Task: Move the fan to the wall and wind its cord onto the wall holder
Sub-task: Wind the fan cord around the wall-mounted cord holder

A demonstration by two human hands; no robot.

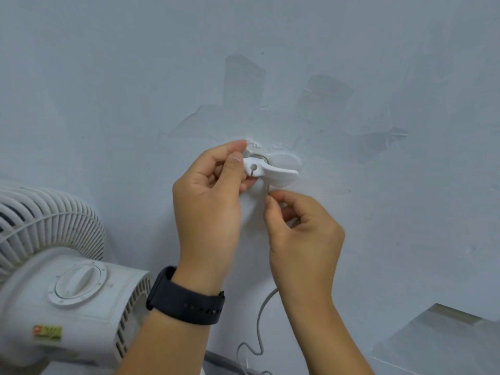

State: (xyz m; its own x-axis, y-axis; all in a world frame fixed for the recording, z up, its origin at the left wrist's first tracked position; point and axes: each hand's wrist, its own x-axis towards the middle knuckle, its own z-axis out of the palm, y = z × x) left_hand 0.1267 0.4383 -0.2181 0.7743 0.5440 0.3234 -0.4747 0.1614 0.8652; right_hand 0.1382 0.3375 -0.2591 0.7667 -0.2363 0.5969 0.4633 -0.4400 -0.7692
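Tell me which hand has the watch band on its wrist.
The left hand, the one holding the white wall holder. A black band circles its wrist; the right hand, pinching the cord below the holder, has a bare wrist.

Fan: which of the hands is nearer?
Left. The left hand is up at the wall holder, above and right of the fan; the right hand is farther right.

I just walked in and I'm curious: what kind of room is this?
Probably a plain room in a home: a patchy painted wall, a white fan beside it, and a stick-on cord holder on the wall.
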